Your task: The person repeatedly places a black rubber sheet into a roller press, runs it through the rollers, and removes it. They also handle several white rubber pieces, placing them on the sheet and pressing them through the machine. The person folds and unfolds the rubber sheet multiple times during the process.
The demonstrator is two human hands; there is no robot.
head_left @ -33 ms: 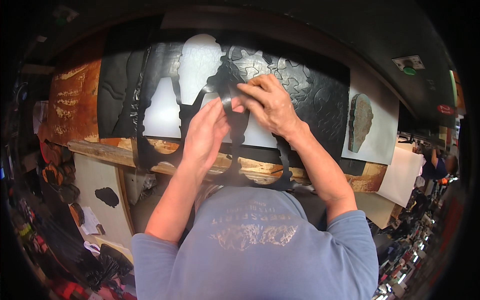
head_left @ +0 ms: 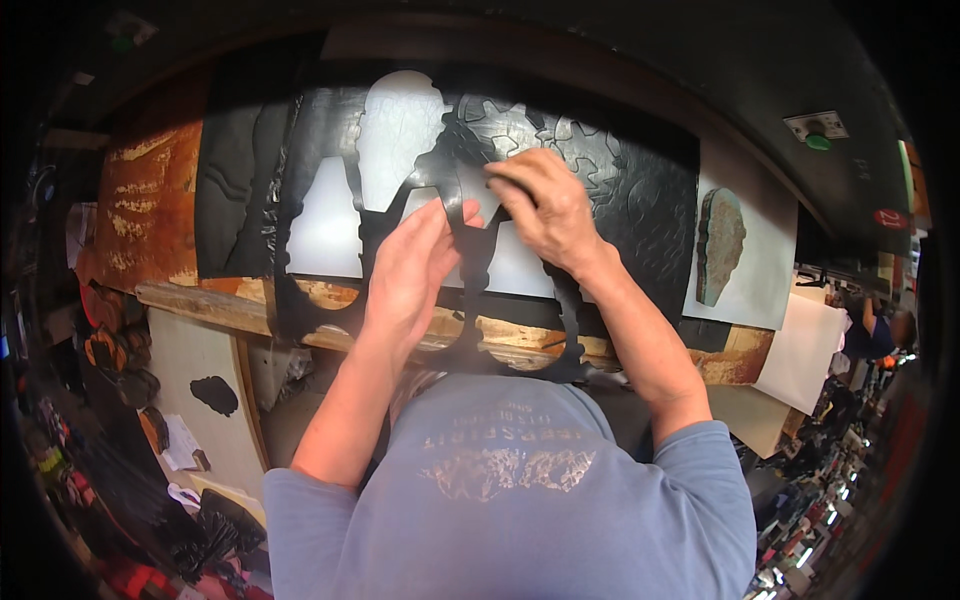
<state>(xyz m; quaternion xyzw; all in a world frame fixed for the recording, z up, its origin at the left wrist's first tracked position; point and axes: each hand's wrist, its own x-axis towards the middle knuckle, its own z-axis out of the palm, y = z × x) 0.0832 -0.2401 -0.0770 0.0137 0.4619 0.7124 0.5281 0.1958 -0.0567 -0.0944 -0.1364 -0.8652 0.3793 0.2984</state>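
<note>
A black sheet (head_left: pixel 640 190) with several large curved cut-outs spreads over the work table, and its near part hangs over the front edge as narrow strips. My left hand (head_left: pixel 412 262) is closed on one of these black strips, with fingertips showing behind it. Just right of the strip, my right hand (head_left: pixel 553 212) is raised with thumb and fingers pinched together. A small dark bit shows at its fingertips, but I cannot make out what it is. More outlines are cut or pressed into the sheet beyond my right hand.
On a pale board (head_left: pixel 765 270) at the right lies a cutting die (head_left: pixel 722 245) with a worn, brownish top. A worn wooden edge (head_left: pixel 215 303) runs along the table front. A green button (head_left: pixel 818 142) sits on the dark machine overhead. Stacked dark pieces (head_left: pixel 118 350) stand at left.
My right hand has drawn slightly away from the strip, its fingers curling more tightly. My left hand stays nearly in place on the strip.
</note>
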